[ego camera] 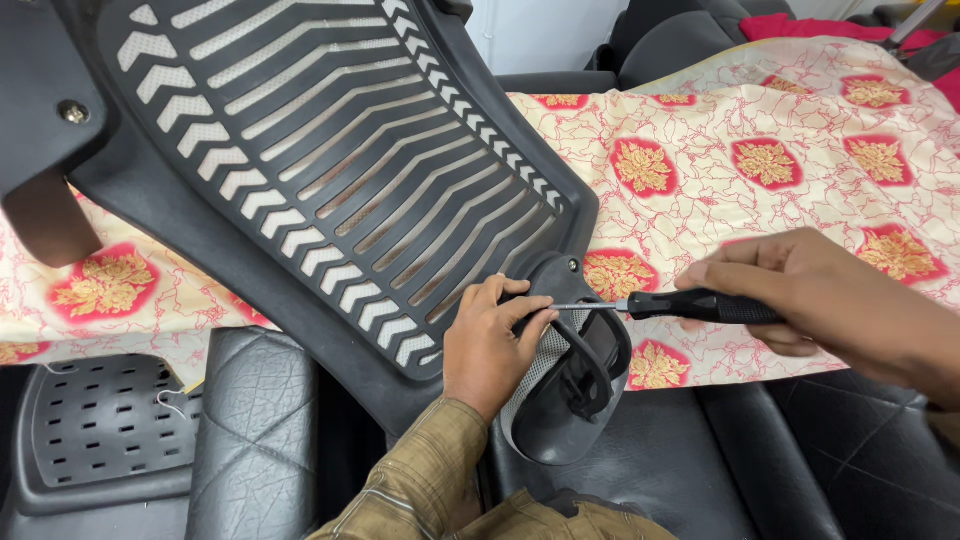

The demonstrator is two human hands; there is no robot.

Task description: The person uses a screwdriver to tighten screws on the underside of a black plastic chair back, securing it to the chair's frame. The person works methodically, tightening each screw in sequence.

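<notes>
Olive-brown sleeve [430, 480] enters at six o'clock, closest to the lens, and runs up to the left hand.

Perforated black plastic seat pan [95, 425] lies at eight o'clock, with a black quilted cushion [255, 430] just beside it on the right.

Black chair backrest [300, 170], a slatted plastic shell with mesh behind the slots, fills the field from nine to twelve o'clock, tilted and resting across the patterned cloth [800, 210]. That cloth is cream with red and gold medallions and spreads from centre to three o'clock.

Left hand [490, 340] sits at centre, fingers curled and pressed onto the lower edge of the backrest where the black lumbar bracket [580, 370] joins it; thumb and fingertips bear on the bracket's upper rim.

Screwdriver [660, 305] lies level just right of centre, metal shaft pointing toward nine o'clock, tip at the bracket next to the left fingertips.

Right hand [800, 290] at three o'clock is wrapped tight around the screwdriver's black handle.

Black leather seat [700, 470] occupies five o'clock beneath the bracket. Dark chair backs [680, 40] stand at one o'clock behind the cloth.
</notes>
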